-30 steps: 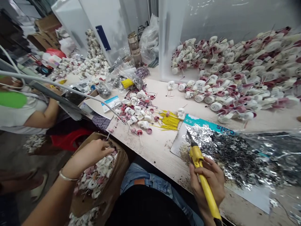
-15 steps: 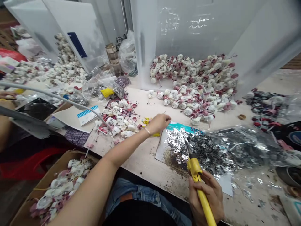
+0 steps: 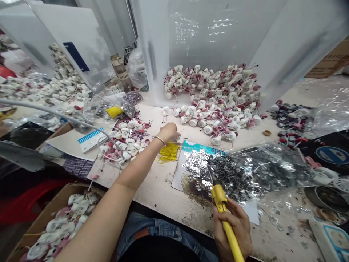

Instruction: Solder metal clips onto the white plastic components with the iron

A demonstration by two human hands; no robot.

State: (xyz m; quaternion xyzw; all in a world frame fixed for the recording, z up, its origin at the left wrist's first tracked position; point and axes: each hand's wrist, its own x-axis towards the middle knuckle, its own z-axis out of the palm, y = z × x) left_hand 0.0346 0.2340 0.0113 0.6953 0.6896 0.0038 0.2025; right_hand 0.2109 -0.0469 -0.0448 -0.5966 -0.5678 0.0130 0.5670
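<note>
Right hand: I see its grip wrapped around a yellow soldering iron, tip over metal bits on the surface.
Left hand: poised by yellow wires, fingertips hidden; I cannot tell its grip.
Hazard: a careless wrist swing could, I judge, scorch the nearby plastic bag if the tip is hot.
Iron: slender, tilted, dark-collared.

Heaped small parts (plus a yellow tool) mark a workshop.

Glossy metal pieces glint while a smooth, plastic-looking tool (its tip duller metal) contrasts with the matt, gritty counter.
</note>
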